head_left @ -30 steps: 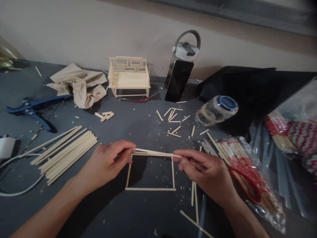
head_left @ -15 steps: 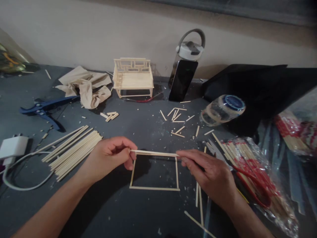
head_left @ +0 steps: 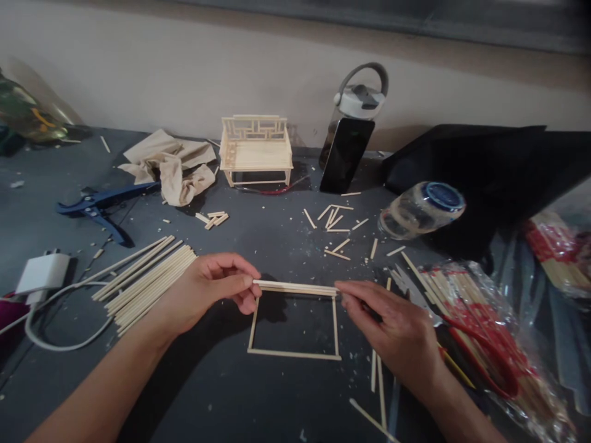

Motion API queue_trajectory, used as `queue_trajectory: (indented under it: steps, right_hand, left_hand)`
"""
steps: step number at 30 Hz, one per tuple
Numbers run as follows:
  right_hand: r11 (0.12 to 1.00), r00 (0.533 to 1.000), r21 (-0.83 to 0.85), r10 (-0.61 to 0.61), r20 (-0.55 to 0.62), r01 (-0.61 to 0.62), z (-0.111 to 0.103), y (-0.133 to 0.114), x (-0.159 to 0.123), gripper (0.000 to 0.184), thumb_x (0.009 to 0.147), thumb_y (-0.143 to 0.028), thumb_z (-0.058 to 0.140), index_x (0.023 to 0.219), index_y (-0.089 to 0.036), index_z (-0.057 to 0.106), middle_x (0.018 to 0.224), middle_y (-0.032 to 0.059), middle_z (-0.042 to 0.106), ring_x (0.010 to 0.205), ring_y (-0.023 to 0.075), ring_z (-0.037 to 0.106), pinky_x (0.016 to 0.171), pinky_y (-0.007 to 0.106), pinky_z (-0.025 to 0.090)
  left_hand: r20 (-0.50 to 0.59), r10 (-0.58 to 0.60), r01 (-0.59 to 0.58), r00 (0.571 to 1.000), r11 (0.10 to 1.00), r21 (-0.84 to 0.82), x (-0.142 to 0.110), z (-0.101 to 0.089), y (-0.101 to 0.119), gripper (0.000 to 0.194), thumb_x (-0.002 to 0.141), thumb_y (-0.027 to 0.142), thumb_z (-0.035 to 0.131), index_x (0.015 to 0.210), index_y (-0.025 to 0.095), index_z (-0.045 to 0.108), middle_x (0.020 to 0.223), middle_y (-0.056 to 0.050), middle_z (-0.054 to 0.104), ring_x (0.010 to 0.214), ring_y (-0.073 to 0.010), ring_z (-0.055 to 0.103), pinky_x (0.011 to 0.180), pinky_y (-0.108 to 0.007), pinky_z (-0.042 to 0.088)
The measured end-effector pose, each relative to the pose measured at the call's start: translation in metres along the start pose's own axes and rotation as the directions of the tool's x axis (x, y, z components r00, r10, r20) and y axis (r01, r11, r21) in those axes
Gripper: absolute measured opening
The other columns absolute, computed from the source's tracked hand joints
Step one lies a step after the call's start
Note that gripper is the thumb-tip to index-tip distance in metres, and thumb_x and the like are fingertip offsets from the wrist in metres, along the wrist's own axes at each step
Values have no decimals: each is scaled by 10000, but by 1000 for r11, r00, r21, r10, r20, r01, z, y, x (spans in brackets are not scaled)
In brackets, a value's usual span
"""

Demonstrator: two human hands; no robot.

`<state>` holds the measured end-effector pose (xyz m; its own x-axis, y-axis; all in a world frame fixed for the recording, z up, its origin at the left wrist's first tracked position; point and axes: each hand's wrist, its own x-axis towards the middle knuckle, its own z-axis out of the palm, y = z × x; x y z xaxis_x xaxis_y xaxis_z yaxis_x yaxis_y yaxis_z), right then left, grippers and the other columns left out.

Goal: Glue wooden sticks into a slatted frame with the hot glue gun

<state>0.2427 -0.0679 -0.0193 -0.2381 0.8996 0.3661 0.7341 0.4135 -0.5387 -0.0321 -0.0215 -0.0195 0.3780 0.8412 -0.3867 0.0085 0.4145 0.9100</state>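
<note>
A thin wooden stick (head_left: 295,286) runs level between my two hands, along the far side of a rectangular stick frame (head_left: 295,354) on the dark table. My left hand (head_left: 219,286) pinches the stick's left end between thumb and fingers, by the frame's far left corner. At the other end, the thumb and fingertips of my right hand (head_left: 392,326) close on the stick near the far right corner. Whether the stick rests on the frame's far side or sits just above it, I cannot tell.
Loose sticks (head_left: 152,286) lie left, near blue cutters (head_left: 95,206) and a charger (head_left: 44,274). Behind stand a miniature wooden bench (head_left: 256,154), a phone (head_left: 346,157) against a bottle (head_left: 360,101), and a jar (head_left: 420,209). Right are red-handled scissors (head_left: 503,369) and bagged sticks (head_left: 489,314).
The camera view has shifted, so everything sits a little further right in the picture. Both hands keep their pinch on the stick, which has hardly moved against the frame.
</note>
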Motion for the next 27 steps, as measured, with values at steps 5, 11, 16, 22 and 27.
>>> queue_trajectory:
  steps: [5, 11, 16, 22, 27]
  right_hand:
    - [999, 999, 21, 47, -6, -47, -1, -2, 1, 267, 852, -112, 512, 986, -234, 708, 896, 13, 762, 780, 160, 730, 746, 265, 604]
    - [999, 998, -15, 30, -51, -30, 4, -3, -1, 289, 830, -75, 499, 977, -209, 710, 904, 33, 763, 799, 160, 729, 770, 260, 597]
    - [992, 992, 58, 113, -50, -110, 4, -6, -3, 291, 834, -97, 491, 947, -230, 724, 843, 9, 762, 737, 154, 726, 733, 268, 600]
    - [822, 923, 422, 355, 147, -383, -2, -7, 0, 213, 856, -208, 543, 978, -187, 716, 676, 3, 721, 490, 118, 659, 494, 225, 572]
    - [806, 917, 437, 361, 169, -398, -3, -7, 0, 184, 847, -255, 608, 981, -190, 717, 695, 9, 727, 507, 119, 664, 500, 219, 572]
  left_hand:
    - [-10, 22, -21, 1000, 999, 27, 1, 1, -2, 111, 794, 259, 675, 823, 151, 671, 723, -29, 700, 549, -110, 638, 552, -232, 555]
    - [13, 58, -59, 998, 995, 78, 0, 2, -1, 131, 788, 286, 690, 813, 158, 679, 669, -19, 693, 549, -100, 620, 566, -220, 534]
    - [-29, 67, -60, 997, 974, 216, 0, 4, 2, 157, 800, 308, 675, 804, 151, 672, 576, -10, 670, 541, -105, 610, 567, -216, 519]
    - [-98, 123, -88, 987, 948, 305, 2, 2, 0, 207, 799, 358, 657, 828, 153, 662, 622, -21, 683, 554, -122, 626, 581, -237, 535]
    - [-126, 105, -61, 987, 949, 308, 4, 3, -2, 208, 804, 367, 639, 811, 160, 640, 651, -13, 674, 529, -111, 622, 546, -220, 526]
